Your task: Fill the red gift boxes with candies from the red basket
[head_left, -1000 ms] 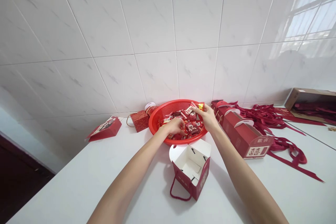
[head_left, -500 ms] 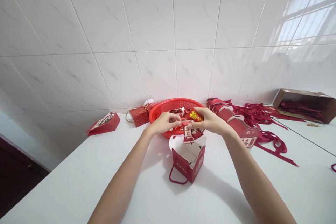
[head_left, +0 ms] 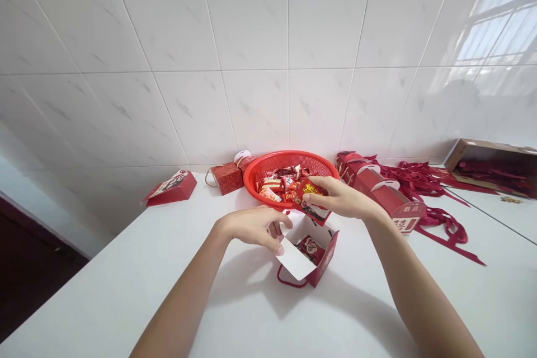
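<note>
Red packet (head_left: 311, 190) is clamped in the right hand (head_left: 346, 198), over the open box's (head_left: 328, 256) rim facing the worktop's (head_left: 121, 291) far edge; the opening lies nearward of it. Left hand (head_left: 251, 226) is placed at the white flap (head_left: 297, 260), fingers part-curled, grip can't be confirmed.

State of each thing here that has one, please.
Near box, open, wrapped contents
Red basket, part-filled with wrapped items
Right-side red boxes, apparently closed
Cardboard box, open, ribbons inside
Ribbons beside it, loosely heaped
Right hand, gripping a red packet
Left hand, at near box's flap
</note>
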{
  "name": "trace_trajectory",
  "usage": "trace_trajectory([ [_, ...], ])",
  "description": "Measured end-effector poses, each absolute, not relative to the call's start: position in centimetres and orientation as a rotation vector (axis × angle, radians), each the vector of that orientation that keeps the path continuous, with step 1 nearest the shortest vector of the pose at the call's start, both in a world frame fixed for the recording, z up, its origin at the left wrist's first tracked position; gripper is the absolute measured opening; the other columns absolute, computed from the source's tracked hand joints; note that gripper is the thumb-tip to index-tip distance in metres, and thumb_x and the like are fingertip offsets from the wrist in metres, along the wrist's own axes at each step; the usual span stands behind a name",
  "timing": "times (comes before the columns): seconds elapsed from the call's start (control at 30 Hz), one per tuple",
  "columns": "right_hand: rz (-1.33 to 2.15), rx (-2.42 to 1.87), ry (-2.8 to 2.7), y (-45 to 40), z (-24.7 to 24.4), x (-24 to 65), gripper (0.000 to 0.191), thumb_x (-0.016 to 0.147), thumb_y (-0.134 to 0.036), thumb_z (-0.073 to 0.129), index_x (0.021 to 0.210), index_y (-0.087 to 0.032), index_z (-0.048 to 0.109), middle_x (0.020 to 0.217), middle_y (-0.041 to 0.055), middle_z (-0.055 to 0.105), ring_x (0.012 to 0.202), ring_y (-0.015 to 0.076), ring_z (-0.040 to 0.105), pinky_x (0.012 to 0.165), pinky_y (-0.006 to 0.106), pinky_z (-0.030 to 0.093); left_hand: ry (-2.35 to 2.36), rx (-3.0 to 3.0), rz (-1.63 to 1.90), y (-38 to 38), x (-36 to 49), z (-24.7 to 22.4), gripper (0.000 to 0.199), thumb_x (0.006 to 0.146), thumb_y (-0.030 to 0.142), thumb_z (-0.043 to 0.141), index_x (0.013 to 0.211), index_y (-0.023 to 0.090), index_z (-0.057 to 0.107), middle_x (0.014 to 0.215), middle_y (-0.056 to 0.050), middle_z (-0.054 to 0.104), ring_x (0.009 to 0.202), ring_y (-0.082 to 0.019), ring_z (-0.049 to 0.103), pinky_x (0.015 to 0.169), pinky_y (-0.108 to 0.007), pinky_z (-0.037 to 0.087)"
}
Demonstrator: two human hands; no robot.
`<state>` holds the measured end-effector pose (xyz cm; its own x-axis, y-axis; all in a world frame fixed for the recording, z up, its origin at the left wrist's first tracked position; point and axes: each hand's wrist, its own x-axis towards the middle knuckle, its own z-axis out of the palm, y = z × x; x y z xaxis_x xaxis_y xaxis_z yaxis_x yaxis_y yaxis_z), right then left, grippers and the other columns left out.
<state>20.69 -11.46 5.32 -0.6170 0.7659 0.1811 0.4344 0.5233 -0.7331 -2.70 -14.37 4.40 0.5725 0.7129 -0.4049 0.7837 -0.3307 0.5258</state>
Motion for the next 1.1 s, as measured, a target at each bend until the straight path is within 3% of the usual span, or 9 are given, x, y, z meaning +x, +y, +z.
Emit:
trace_trajectory([
  [0.2,1.022,-0.884,-2.41,-12.0,5.6,20.6,0.032,0.086,-0.045,0.06,0.07,-0.019,0.051,0.065,-0.0046,0.041,0.06,0.0103,0.037,0.054,0.025,0.03,1.18,2.156,-0.096,-14.2,-2.6,4.2,0.05,0.069,0.035,0.075,0.114,0.019,0.065,0.108,-0.007,0.072,0.1,-0.026,0.066,0.081,-0.03,0.052],
  [0.33,0.921,-1.012,-2.562,-12.0,5.1,20.0,0.018,0.08,-0.033,0.067,0.073,-0.019,0.059,0.068,-0.0029,0.052,0.064,0.0121,0.045,0.055,0.025,0.033,1.138,2.172,-0.091,-14.2,-2.6,4.1,0.04,0.069,0.033,0.074,0.106,0.02,0.068,0.103,-0.005,0.072,0.097,-0.024,0.066,0.081,-0.029,0.051],
  [0.47,0.878,-1.093,-2.726,-11.9,4.4,19.6,0.013,0.075,-0.027,0.073,0.083,-0.019,0.066,0.081,0.0011,0.064,0.073,0.0161,0.056,0.058,0.025,0.038,1.148,2.183,-0.115,-14.3,-2.5,4.2,0.045,0.069,0.032,0.073,0.113,0.021,0.068,0.106,-0.005,0.072,0.099,-0.024,0.066,0.079,-0.028,0.051],
  [0.67,0.716,-1.22,-2.708,-12.0,4.4,19.8,0.026,0.078,-0.019,0.068,0.104,-0.021,0.068,0.102,0.0066,0.072,0.094,0.0231,0.065,0.071,0.028,0.046,1.212,2.154,-0.123,-14.5,-2.5,4.4,0.06,0.069,0.033,0.073,0.127,0.019,0.063,0.109,-0.007,0.071,0.102,-0.025,0.067,0.08,-0.028,0.052],
  [0.83,0.779,-1.134,-2.852,-12.4,4.5,19.5,0.023,0.079,-0.017,0.065,0.1,-0.019,0.072,0.1,0.0059,0.074,0.088,0.0208,0.066,0.067,0.026,0.045,1.203,2.167,-0.127,-14.6,-2.4,4.4,0.055,0.069,0.033,0.073,0.122,0.02,0.065,0.11,-0.006,0.071,0.101,-0.024,0.066,0.08,-0.028,0.051],
  [1.0,0.713,-1.128,-3.092,-13.0,4.0,18.4,0.019,0.079,-0.02,0.061,0.091,-0.021,0.075,0.08,0.0028,0.071,0.066,0.0162,0.058,0.054,0.025,0.036,1.187,2.214,-0.13,-14.9,-2.2,4.5,0.046,0.069,0.031,0.072,0.113,0.021,0.069,0.105,-0.004,0.071,0.097,-0.023,0.064,0.078,-0.028,0.05],
  [1.1,0.713,-1.112,-3.176,-13.0,3.6,18.0,0.018,0.077,-0.021,0.062,0.09,-0.021,0.075,0.08,0.0027,0.07,0.066,0.0167,0.057,0.053,0.025,0.036,1.17,2.231,-0.138,-15.0,-2.1,4.5,0.044,0.069,0.031,0.071,0.112,0.022,0.069,0.102,-0.004,0.07,0.094,-0.023,0.064,0.075,-0.027,0.048],
])
